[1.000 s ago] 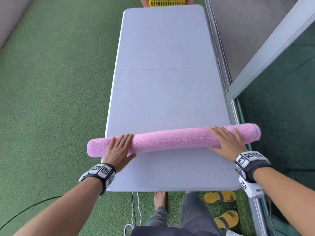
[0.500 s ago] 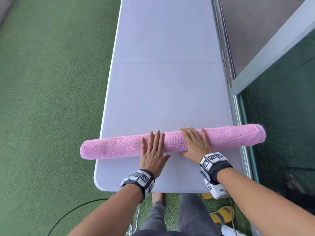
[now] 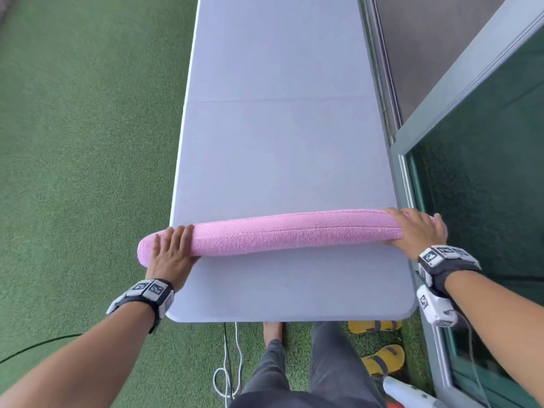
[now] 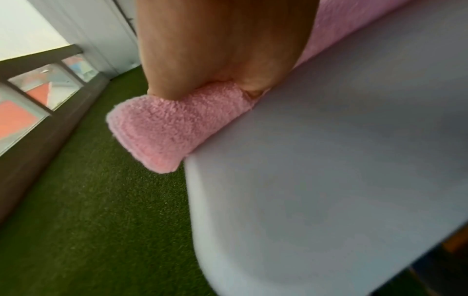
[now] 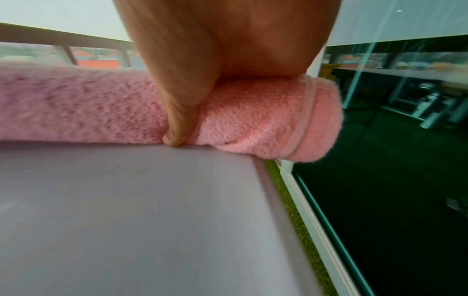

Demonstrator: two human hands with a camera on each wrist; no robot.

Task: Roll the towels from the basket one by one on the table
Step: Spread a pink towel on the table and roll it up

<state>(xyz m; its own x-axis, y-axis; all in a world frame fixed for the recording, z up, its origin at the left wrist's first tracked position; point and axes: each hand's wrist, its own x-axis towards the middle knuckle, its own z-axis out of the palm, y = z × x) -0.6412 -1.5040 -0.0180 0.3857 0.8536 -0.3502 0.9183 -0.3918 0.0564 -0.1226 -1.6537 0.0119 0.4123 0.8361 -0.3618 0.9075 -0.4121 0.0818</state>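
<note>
my left hand (image 3: pixel 172 251) and right hand (image 3: pixel 418 231) cup the overhanging ends of the pink towel roll (image 3: pixel 294 234); i'd press evenly to keep it tight on the counter (image 3: pixel 279 142).

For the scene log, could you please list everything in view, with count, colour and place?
towel: one, pink, rolled, across the table's near end, both ends overhanging.
table: one, pale grey, stretching away.
turf: green, around the table.
glass door: one, dark, grey-framed, right of the table.
sandals: two, yellow, on the turf near the table's right corner.
white cable: one, looped, on the turf by the legs.
black cable: one, on the turf, left.
wristbands: two, black with white markers.
legs: grey trousers; one bare foot showing.
left hand: grips the towel's left end.
right hand: grips its right end.
</note>
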